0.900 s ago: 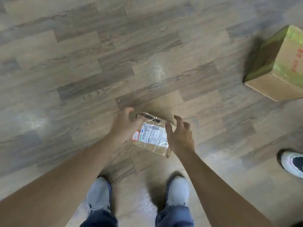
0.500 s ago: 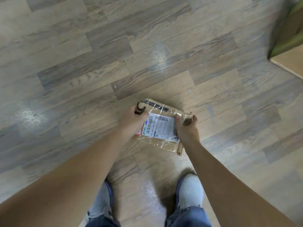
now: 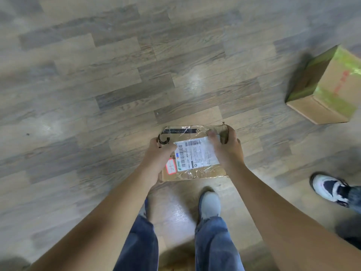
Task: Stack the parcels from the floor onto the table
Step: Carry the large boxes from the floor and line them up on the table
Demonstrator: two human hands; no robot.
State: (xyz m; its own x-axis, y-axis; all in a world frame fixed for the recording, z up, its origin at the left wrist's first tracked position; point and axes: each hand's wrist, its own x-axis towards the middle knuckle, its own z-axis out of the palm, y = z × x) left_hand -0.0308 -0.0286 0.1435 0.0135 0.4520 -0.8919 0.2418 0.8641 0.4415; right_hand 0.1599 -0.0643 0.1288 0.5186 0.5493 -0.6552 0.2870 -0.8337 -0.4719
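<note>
The flat taped parcel point(image 3: 196, 153) lies level over the wood floor point(image 3: 97, 85), just beyond the person's feet, with its long axis running left to right and its label facing up. The left hand point(image 3: 159, 153) grips its left edge. The right hand point(image 3: 227, 147) grips its far right corner.

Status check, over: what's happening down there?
Left hand and right hand grip the flat parcel. Taped box on floor, right. Someone's shoe nearby.

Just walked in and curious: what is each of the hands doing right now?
Left hand: holds the parcel by its left side.
Right hand: holds the parcel by its right side.
</note>
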